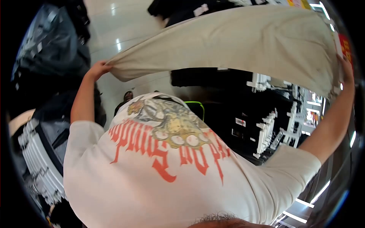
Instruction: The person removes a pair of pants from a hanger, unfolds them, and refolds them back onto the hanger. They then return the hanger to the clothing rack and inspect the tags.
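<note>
A long beige garment (228, 45), by its shape a pair of trousers, is stretched across the upper part of the head view. My left hand (99, 70) grips its narrow end, fingers closed on the bunched cloth. At the far right, my right hand (346, 68) holds the wide end near its edge, with some fingers hidden behind the fabric. The cloth hangs in the air between both hands, sagging slightly, with soft creases.
Dark clothes (53, 49) hang at the left, above a row of white hangers (42, 163). More white hangers (266, 133) and black garments (213, 81) are on the right. Shiny tiled floor (114, 22) shows between. A bright green edge (202, 108) lies beyond my printed shirt (182, 182).
</note>
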`<action>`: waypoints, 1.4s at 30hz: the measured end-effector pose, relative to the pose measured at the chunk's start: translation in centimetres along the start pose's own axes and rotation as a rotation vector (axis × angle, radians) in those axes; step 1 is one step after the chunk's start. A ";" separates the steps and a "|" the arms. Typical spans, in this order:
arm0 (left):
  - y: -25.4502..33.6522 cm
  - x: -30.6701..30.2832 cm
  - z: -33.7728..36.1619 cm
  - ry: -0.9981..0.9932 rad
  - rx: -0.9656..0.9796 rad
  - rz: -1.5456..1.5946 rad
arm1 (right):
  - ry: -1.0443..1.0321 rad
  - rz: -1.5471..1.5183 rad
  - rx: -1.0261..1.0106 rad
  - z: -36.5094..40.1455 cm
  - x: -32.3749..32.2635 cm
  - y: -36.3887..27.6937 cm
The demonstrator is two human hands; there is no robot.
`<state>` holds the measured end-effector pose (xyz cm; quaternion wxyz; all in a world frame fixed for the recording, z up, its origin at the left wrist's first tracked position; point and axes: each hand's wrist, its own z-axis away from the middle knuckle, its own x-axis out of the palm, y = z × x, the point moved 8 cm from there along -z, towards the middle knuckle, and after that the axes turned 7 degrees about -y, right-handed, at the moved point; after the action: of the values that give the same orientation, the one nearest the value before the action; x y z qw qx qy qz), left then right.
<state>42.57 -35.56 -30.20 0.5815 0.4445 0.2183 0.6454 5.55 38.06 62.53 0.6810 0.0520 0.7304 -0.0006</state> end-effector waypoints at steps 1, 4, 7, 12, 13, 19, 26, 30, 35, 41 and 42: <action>-1.4 -1.5 -0.4 0.045 0.027 0.085 | 0.039 0.091 -0.005 1.1 0.4 -1.5; -1.8 -4.0 -0.3 0.152 0.249 0.438 | 0.030 0.023 -0.021 3.1 2.7 -3.3; 1.8 -4.2 1.5 0.153 0.495 0.690 | 0.090 -0.022 -0.008 3.1 4.0 -3.1; -1.2 -3.1 -0.5 0.323 0.206 0.253 | -0.038 -0.110 -0.024 3.4 8.2 -4.5; -1.1 -3.5 -0.1 0.441 0.272 0.375 | -0.022 -0.143 -0.081 2.6 8.5 -5.0; -0.2 -5.1 1.4 0.645 0.258 0.180 | 0.025 -0.008 -0.177 3.3 13.9 -7.8; 7.0 -1.2 6.2 0.638 0.159 0.089 | -0.308 -0.264 -0.198 6.1 26.0 -14.5; 14.5 6.0 6.6 0.427 0.209 0.062 | -0.515 -0.602 -0.179 12.0 34.6 -21.2; 21.9 17.3 7.3 0.290 0.272 -0.010 | -0.686 -0.830 -0.093 20.5 45.5 -28.6; 24.6 27.9 5.6 -0.032 0.246 0.010 | -0.808 -1.152 -0.238 29.0 55.9 -36.5; 24.1 28.9 4.8 -0.053 0.268 0.040 | -0.830 -1.219 -0.239 30.2 56.2 -37.5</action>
<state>35.20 -14.90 0.72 0.5094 0.5392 0.2782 0.6102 28.98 2.83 1.82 0.7808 -0.4409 0.3076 -0.3183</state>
